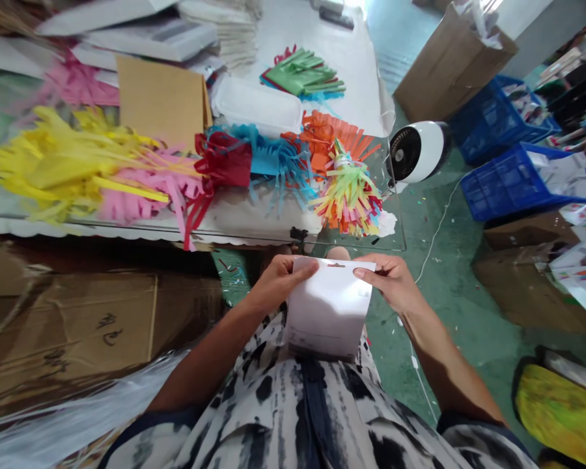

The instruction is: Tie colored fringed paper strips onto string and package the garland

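Note:
A white card with a hang slot [328,309] hangs in front of my body, its slotted edge at the top. My left hand [286,277] pinches its upper left corner, thumb on the near face. At the upper right corner, my right hand [388,277] grips it the same way. The fingers behind the card are hidden. Just beyond, on the table, lies a multicoloured tissue-paper tassel bunch [349,195]. Beside it are orange fringed paper [317,140], blue fringed paper [273,159] and a dark red fringed bundle [224,159].
Yellow fringed paper [63,163] and a brown cardboard piece [161,101] cover the table's left. A white plastic tub [258,104] stands behind. To the right are a white fan [420,151], blue crates [512,182] and a cable on the floor. Cardboard boxes [78,332] sit lower left.

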A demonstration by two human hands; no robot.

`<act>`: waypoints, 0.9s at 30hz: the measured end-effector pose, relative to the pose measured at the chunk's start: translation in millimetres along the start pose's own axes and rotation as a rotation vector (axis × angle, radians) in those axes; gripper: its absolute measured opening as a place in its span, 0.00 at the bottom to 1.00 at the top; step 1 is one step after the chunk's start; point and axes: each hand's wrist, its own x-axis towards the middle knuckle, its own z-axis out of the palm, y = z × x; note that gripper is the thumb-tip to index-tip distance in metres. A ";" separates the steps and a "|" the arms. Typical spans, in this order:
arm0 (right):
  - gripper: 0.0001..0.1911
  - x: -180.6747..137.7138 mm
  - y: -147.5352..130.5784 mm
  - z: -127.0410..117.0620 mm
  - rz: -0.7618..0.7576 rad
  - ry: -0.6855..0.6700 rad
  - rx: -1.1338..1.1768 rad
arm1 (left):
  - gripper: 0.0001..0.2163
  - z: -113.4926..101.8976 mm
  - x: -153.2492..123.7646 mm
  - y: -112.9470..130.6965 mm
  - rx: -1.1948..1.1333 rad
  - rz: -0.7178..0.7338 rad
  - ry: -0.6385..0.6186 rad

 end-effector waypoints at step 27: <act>0.19 -10.1 6.5 52.2 -0.026 0.208 0.122 | 0.21 -5.7 -24.6 7.4 -0.084 0.060 0.061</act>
